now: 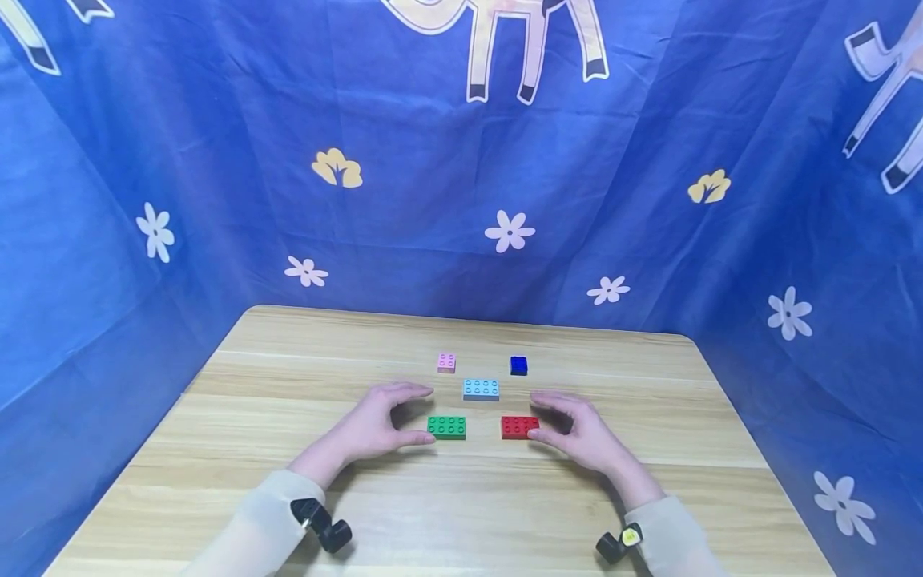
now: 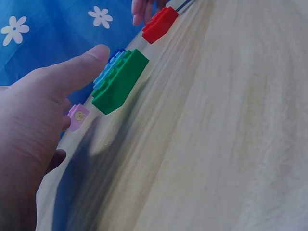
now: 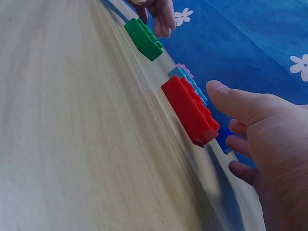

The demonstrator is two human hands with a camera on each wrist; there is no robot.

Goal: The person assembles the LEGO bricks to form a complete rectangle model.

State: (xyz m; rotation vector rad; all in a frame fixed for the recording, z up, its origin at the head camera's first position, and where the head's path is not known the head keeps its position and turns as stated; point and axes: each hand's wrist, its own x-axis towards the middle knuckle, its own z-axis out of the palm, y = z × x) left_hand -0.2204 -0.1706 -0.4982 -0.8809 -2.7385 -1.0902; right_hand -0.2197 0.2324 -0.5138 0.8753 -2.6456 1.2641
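A green brick (image 1: 447, 428) lies studs up on the table, with my left hand (image 1: 382, 421) just to its left, thumb and fingers spread apart and holding nothing. To the right lies a red brick (image 1: 519, 428). My right hand (image 1: 577, 431) is beside its right end, the thumb overlapping its corner in the head view; in the right wrist view the thumb is apart from the red brick (image 3: 190, 110). Behind and between these two sits a light blue brick (image 1: 481, 390). Farther back are a small pink brick (image 1: 446, 364) and a small dark blue brick (image 1: 518, 366).
The wooden table (image 1: 476, 513) has rounded far corners. A blue curtain (image 1: 433, 200) with white flowers and animal figures surrounds it at the back and sides. Each sleeve carries a black wrist device, as on the left (image 1: 320, 525).
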